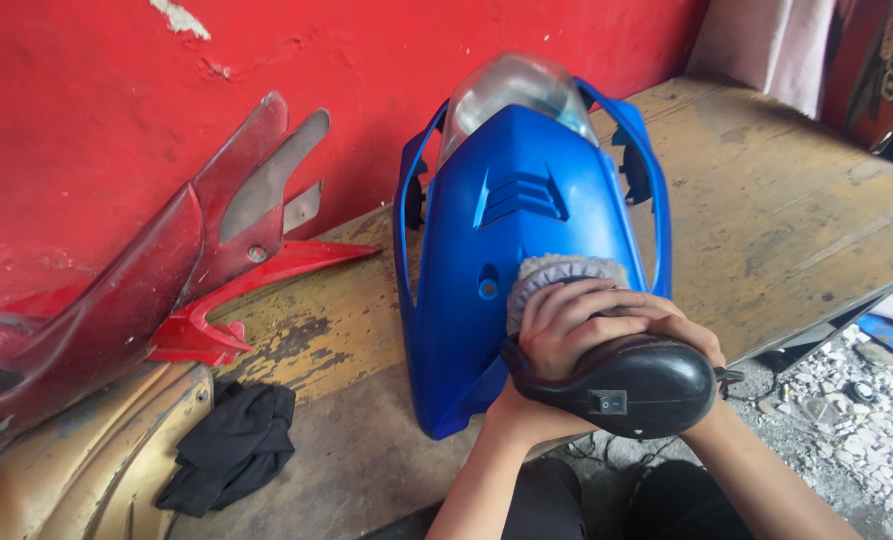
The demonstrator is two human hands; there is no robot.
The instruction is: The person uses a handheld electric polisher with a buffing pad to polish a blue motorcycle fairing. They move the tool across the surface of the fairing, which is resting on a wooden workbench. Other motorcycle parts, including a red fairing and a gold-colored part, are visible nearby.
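A blue motorcycle front fairing (512,200) with a clear headlight lens (512,90) leans on a worn wooden bench (767,200), its nose toward the wall. A black hand-held polisher (637,385) has its grey woolly pad (557,272) pressed against the lower middle of the fairing. My left hand (562,335) wraps over the front of the polisher just behind the pad. My right hand (672,322) lies over the tool's top beside it, fingers overlapping the left hand's. Both forearms come up from the bottom edge.
Dark red and bright red fairing panels (167,270) lean against the red wall (87,120) at left. A black cloth (232,445) lies on the bench near a tan curved panel (117,450). Rubble covers the floor (857,420) at right.
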